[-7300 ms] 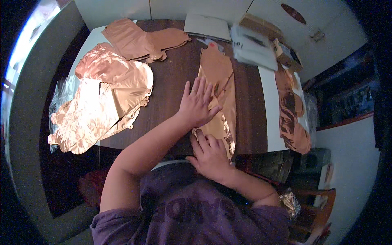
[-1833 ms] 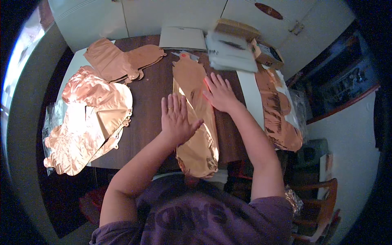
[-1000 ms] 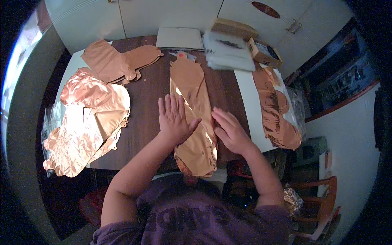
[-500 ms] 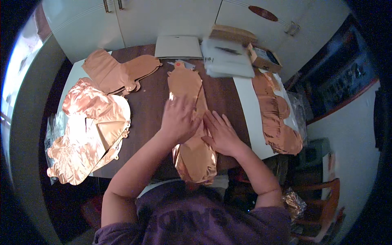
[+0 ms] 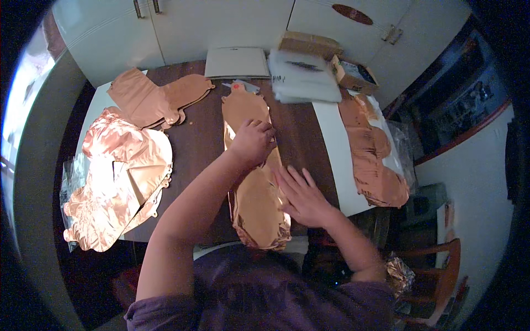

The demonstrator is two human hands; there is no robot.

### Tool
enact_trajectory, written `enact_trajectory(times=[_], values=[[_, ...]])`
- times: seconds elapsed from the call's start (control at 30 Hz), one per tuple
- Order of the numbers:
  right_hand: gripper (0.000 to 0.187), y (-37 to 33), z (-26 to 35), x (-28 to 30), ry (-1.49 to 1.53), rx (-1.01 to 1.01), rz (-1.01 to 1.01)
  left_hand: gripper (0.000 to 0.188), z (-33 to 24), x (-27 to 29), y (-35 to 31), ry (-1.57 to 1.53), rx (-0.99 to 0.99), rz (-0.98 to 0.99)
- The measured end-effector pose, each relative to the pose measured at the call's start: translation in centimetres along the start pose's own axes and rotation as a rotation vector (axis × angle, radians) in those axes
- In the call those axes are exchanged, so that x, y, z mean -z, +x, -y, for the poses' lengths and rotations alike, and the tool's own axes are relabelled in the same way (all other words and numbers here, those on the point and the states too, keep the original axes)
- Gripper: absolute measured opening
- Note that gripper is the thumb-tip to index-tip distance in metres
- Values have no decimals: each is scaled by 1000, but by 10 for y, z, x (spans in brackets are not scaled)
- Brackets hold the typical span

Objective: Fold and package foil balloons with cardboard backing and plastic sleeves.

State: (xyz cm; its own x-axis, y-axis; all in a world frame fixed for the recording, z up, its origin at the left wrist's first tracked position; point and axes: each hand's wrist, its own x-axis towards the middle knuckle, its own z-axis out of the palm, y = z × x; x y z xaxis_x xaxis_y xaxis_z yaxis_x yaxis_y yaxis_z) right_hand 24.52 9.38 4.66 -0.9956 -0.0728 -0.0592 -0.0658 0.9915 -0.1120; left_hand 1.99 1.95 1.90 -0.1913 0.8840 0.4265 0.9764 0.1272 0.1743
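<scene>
Found well left of the left hand (image 5: pixel 254 144): crumpled pile (image 5: pixel 124 179), seemingly unfolded as yet. Found bent-fingered over the middle strip (image 5: pixel 258 207): left hand; cannot tell whether pinching. Judged largely folded lengthwise, strip running beneath left hand; wrinkles left near the close end. Found spread wide at strip's right edge: right hand (image 5: pixel 303 198). Noted farther right: foil (image 5: pixel 371 154), apparently folded already.

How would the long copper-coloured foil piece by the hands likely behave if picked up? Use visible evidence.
The foil piece would probably sag and bend, since its edges look creased and crumpled. It is likely light for its size, lying fairly flat on the table. Its shiny surface may make it slide fairly easily when pushed.
</scene>
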Motion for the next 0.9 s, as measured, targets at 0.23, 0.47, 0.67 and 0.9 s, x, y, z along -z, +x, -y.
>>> enact_trajectory(times=[0.23,0.47,0.67,0.9], values=[[75,-60,30,3,-47,44,215,31,-3,3,-4,-37,33,-23],[51,-46,8,22,796,-67,-203,47,-11,42,-16,-423,178,-154],[46,36,-25,23,219,35,-349,73,-43,57,-90,24,292,3],[51,56,-25,13,40,89,-243,86,-52,38,-97,63,312,142]])
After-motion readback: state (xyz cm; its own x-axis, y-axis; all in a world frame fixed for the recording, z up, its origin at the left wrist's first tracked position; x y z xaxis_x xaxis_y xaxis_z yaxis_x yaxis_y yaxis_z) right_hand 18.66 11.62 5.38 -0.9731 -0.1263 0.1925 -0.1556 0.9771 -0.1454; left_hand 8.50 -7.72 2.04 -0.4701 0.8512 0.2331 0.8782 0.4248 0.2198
